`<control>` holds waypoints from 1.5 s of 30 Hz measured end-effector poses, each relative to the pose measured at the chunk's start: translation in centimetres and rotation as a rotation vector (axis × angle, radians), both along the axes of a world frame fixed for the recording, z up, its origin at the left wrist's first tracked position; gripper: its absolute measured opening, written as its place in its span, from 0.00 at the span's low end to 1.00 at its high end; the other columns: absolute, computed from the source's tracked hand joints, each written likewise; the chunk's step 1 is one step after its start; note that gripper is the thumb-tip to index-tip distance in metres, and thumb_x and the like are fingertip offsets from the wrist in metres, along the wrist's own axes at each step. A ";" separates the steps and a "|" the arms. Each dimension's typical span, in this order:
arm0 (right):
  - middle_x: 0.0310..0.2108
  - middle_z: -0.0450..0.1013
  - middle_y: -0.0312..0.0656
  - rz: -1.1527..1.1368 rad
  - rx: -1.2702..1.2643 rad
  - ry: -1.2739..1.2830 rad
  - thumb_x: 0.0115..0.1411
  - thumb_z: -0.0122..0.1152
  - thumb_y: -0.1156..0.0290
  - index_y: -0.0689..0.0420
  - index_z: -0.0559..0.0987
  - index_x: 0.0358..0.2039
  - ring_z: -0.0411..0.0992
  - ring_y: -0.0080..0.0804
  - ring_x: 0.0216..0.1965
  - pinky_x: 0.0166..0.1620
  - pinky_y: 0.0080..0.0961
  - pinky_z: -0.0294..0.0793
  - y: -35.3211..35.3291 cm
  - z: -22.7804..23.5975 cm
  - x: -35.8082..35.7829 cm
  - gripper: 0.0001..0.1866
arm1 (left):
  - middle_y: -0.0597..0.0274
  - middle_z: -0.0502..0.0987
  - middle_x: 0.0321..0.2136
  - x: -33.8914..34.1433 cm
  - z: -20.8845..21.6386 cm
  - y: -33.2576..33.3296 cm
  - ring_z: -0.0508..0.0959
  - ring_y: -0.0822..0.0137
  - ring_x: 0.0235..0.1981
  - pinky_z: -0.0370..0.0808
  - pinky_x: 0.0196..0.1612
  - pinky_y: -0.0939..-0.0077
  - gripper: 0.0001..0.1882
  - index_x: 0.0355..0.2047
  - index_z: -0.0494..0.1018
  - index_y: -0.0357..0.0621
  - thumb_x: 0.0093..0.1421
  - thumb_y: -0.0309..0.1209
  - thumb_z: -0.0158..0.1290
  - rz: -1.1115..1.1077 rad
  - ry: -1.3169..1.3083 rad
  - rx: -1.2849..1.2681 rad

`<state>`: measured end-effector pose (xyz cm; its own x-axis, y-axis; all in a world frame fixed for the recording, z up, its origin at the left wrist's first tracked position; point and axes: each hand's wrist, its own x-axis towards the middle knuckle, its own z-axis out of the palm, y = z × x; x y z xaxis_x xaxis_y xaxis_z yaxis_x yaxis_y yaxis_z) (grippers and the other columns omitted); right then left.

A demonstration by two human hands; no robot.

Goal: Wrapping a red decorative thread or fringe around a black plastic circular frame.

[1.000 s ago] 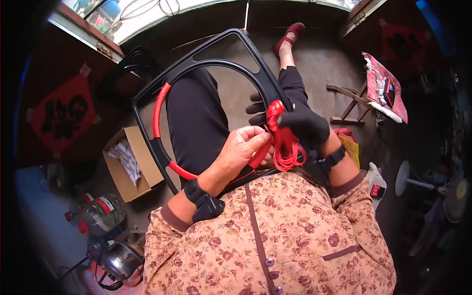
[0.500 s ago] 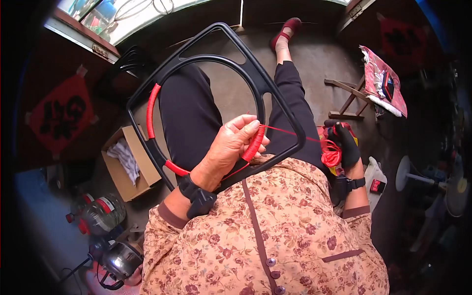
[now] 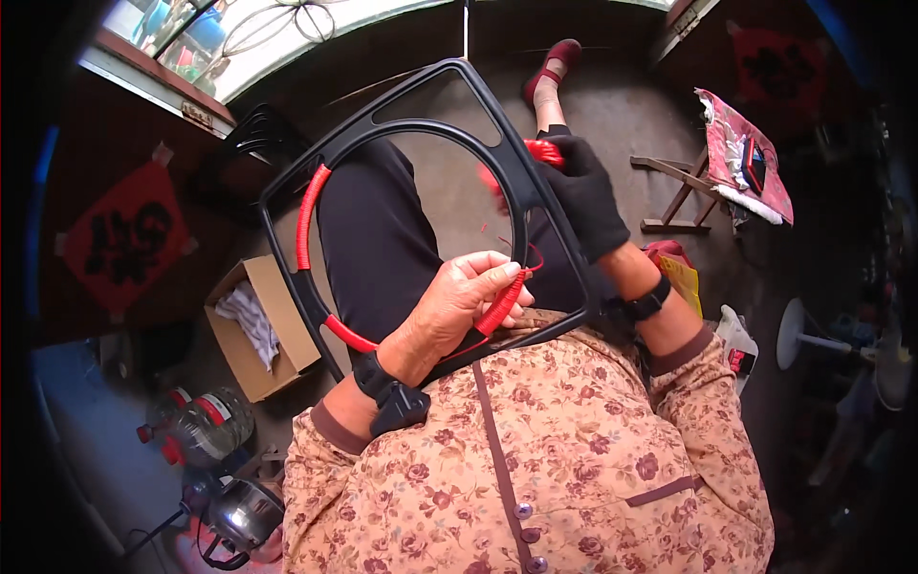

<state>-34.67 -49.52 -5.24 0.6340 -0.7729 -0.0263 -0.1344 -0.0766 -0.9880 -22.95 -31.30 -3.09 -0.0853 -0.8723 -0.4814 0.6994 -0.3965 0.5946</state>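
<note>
This looked like a room in a home; red paper squares [image 3: 115, 230] hung on either side; a metal kettle [image 3: 247, 509] stood near big plastic bottles [image 3: 218, 430]; a padded wooden stool [image 3: 724, 124] stood on the plain grey floor [image 3: 617, 115]; a cardboard box [image 3: 300, 344] held cloth [image 3: 249, 318].

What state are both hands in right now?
Left hand: closed, pinching the red-wrapped ring.
Right hand: closed, holding the red cord bundle.
</note>
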 end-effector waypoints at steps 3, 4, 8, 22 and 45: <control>0.39 0.76 0.36 0.258 0.490 -0.276 0.63 0.56 0.68 0.64 0.74 0.50 0.74 0.21 0.37 0.40 0.18 0.73 1.0 0.2 1.5 0.18 | 0.54 0.80 0.28 0.3 -0.2 0.2 0.80 0.71 0.25 0.80 0.29 0.79 0.12 0.40 0.74 0.36 0.65 0.34 0.52 0.000 0.021 0.007; 0.40 0.76 0.36 0.390 0.675 -0.410 0.63 0.56 0.67 0.64 0.74 0.50 0.73 0.21 0.38 0.41 0.18 0.73 1.5 0.3 1.3 0.18 | 0.54 0.80 0.28 0.3 -0.2 0.3 0.80 0.71 0.25 0.80 0.29 0.79 0.12 0.40 0.74 0.35 0.65 0.34 0.53 0.011 0.017 0.015; 0.52 0.71 0.50 0.456 0.977 -0.351 0.65 0.54 0.57 0.62 0.66 0.58 0.73 0.38 0.49 0.51 0.33 0.76 3.0 1.7 -0.4 0.27 | 0.60 0.78 0.28 0.2 -0.7 0.4 0.77 0.74 0.25 0.76 0.30 0.79 0.13 0.42 0.74 0.35 0.64 0.34 0.55 0.015 0.040 -0.032; 0.36 0.75 0.37 0.315 0.588 0.017 0.55 0.61 0.75 0.62 0.75 0.46 0.74 0.22 0.35 0.39 0.19 0.75 5.7 3.5 -6.8 0.16 | 0.62 0.79 0.28 0.0 -1.4 -0.1 0.78 0.78 0.24 0.75 0.27 0.87 0.10 0.35 0.73 0.39 0.65 0.34 0.54 0.086 -0.069 -0.024; 0.39 0.75 0.36 0.084 0.444 -0.363 0.62 0.59 0.72 0.61 0.76 0.44 0.71 0.20 0.41 0.47 0.21 0.72 -0.2 -2.2 1.2 0.12 | 0.53 0.79 0.28 0.3 0.2 -0.2 0.81 0.68 0.24 0.82 0.29 0.76 0.08 0.36 0.72 0.38 0.64 0.32 0.53 0.017 0.058 0.018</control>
<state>-33.44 -49.70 -7.42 0.7217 -0.6840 -0.1060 0.2073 0.3597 -0.9098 -22.62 -31.55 -2.94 -0.0987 -0.8651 -0.4918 0.7391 -0.3946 0.5459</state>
